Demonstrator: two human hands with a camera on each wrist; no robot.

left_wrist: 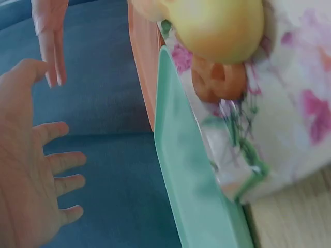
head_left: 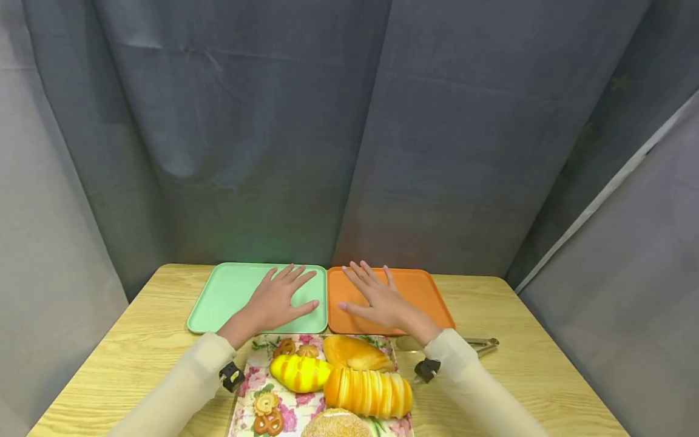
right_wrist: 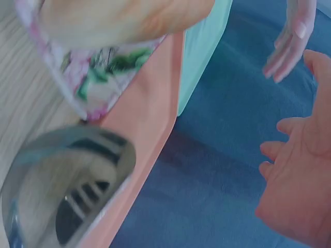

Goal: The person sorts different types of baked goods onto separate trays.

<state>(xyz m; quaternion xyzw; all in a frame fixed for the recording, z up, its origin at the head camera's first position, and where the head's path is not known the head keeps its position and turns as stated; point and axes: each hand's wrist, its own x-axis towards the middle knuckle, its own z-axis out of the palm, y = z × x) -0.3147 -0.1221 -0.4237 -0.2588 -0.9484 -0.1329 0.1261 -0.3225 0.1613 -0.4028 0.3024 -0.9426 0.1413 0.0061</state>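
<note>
My left hand (head_left: 278,301) is spread over the green tray (head_left: 232,297), fingers straight and holding nothing. Over the orange tray (head_left: 420,297) my right hand (head_left: 382,301) is spread the same way, with nothing in it. The two thumbs point toward each other, apart. Nearer me lies a flowered tray (head_left: 289,419) bearing a yellow striped bread (head_left: 300,373), a sliced-looking loaf (head_left: 368,393), a smooth golden bun (head_left: 355,353) and a sugared round bun (head_left: 335,425). Pretzels (head_left: 269,423) and cookies (head_left: 266,403) sit at its left side.
Metal tongs (head_left: 483,345) lie right of the flowered tray, partly hidden by my right arm; their shiny end (right_wrist: 67,186) shows large in the right wrist view. A grey curtain (head_left: 273,152) hangs behind the wooden table (head_left: 147,340) and at both sides.
</note>
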